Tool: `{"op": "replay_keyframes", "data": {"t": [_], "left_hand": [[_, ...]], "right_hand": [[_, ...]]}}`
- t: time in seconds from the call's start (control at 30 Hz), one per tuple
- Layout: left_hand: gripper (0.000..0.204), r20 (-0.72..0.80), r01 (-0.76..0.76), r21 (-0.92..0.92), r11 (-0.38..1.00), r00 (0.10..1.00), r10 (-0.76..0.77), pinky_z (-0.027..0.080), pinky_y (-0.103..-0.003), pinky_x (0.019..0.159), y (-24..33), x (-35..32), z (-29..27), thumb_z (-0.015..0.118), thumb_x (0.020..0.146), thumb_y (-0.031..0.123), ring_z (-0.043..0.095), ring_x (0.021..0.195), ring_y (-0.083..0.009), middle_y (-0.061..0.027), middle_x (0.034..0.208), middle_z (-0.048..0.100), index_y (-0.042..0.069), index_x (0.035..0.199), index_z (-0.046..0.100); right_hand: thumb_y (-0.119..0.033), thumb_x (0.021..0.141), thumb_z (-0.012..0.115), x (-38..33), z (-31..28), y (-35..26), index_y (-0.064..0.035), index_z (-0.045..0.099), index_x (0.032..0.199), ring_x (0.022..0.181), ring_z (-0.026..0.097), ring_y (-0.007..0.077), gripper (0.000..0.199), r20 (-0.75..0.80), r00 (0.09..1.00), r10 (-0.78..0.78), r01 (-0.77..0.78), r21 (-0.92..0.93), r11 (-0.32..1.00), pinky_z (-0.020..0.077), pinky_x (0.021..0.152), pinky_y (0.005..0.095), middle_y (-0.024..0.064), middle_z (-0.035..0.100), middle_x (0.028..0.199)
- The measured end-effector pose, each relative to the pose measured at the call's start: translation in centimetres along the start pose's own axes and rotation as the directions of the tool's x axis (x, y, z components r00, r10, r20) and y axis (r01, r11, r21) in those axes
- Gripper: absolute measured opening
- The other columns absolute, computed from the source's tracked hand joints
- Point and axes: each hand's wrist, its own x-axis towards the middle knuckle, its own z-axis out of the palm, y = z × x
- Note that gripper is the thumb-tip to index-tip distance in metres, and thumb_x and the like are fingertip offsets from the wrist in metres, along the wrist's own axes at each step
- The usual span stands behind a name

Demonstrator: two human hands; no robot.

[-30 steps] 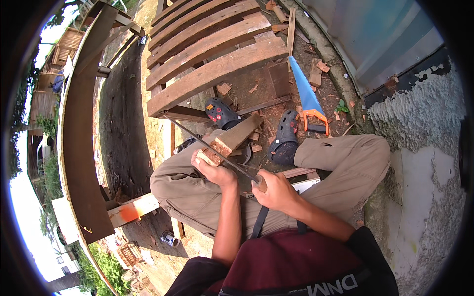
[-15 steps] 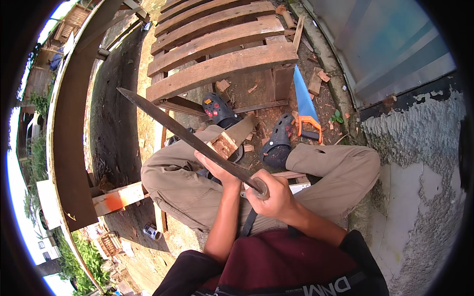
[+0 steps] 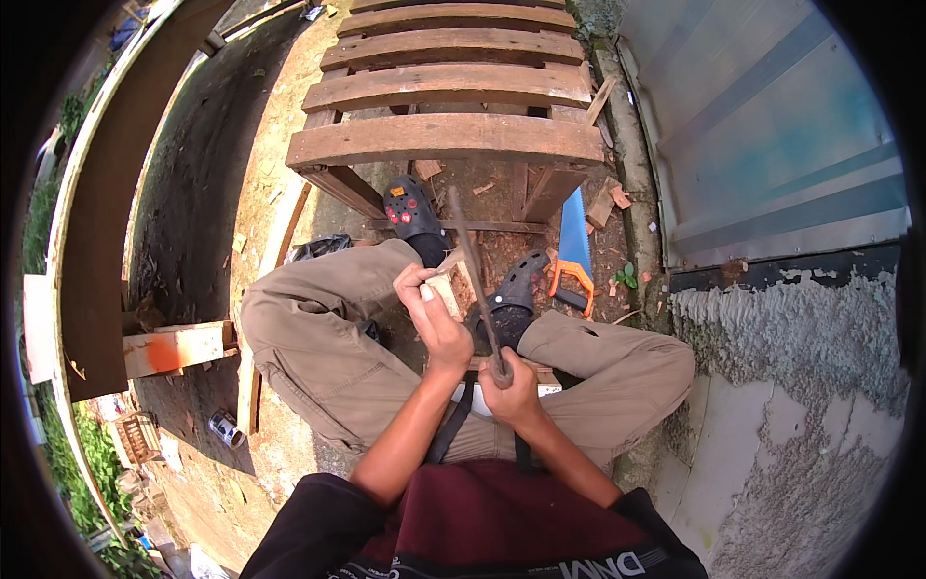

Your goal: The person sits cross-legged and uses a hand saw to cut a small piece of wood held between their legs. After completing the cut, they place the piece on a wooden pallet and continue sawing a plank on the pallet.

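Observation:
My right hand is closed round the handle of a long machete. Its blade points away from me and is seen nearly edge-on, narrow and dark. Left of the blade, my left hand grips a pale, rough-cut block of wood between my knees, thumb and fingers at its near left side. The blade passes along the block's right side; whether they touch I cannot tell. The block's lower part is hidden by the hand and blade.
A slatted wooden bench stands ahead. By my right shoe lies a handsaw with blue blade and orange handle. Wood chips litter the ground. A rough wall rises at right; a can and a paint-marked beam are at left.
The machete has swung from pointing far left to pointing nearly straight ahead, its blade turned edge-on. Both hands keep their holds. The view has shifted.

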Motion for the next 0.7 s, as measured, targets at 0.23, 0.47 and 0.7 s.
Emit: {"op": "replay_keyframes", "data": {"t": [0.23,0.47,0.7], "left_hand": [[0.026,0.005,-0.005,0.045,0.999,1.000,0.005,0.033,-0.042,0.106,-0.1,-0.1,-0.4,0.036,0.101,0.015,0.046,0.113,-0.0307,-0.0195,0.117,0.045,-0.004,0.114,0.048],[0.025,-0.013,-0.015,-0.046,0.999,1.000,0.014,0.034,-0.042,0.105,-0.4,0.5,0.2,0.037,0.103,0.017,0.046,0.111,-0.0297,-0.0189,0.116,0.046,-0.004,0.114,0.048],[0.024,0.018,-0.041,0.024,0.999,0.999,0.041,0.035,-0.041,0.105,0.0,0.3,0.0,0.038,0.102,0.014,0.047,0.110,-0.0291,-0.0192,0.115,0.046,-0.003,0.114,0.048]], "right_hand": [[-0.009,0.091,0.070,0.8,-1.7,-4.4,0.0000,0.057,0.080,0.056,0.054,0.0100,0.020,0.025,0.994,0.108,-0.108,0.024,0.994,0.0438,0.055,0.0326,0.0049,0.056,0.064],[-0.011,0.092,0.070,-0.1,0.8,2.7,-0.0024,0.053,0.075,0.056,0.054,0.0101,0.025,0.089,0.992,0.095,-0.079,-0.167,0.983,0.0445,0.055,0.0328,0.0014,0.055,0.063],[-0.004,0.093,0.065,-1.0,-0.3,-2.8,-0.0039,0.055,0.078,0.058,0.054,0.0091,0.018,-0.128,0.991,0.027,0.005,0.243,0.970,0.0416,0.053,0.0261,-0.0008,0.055,0.065]]}}
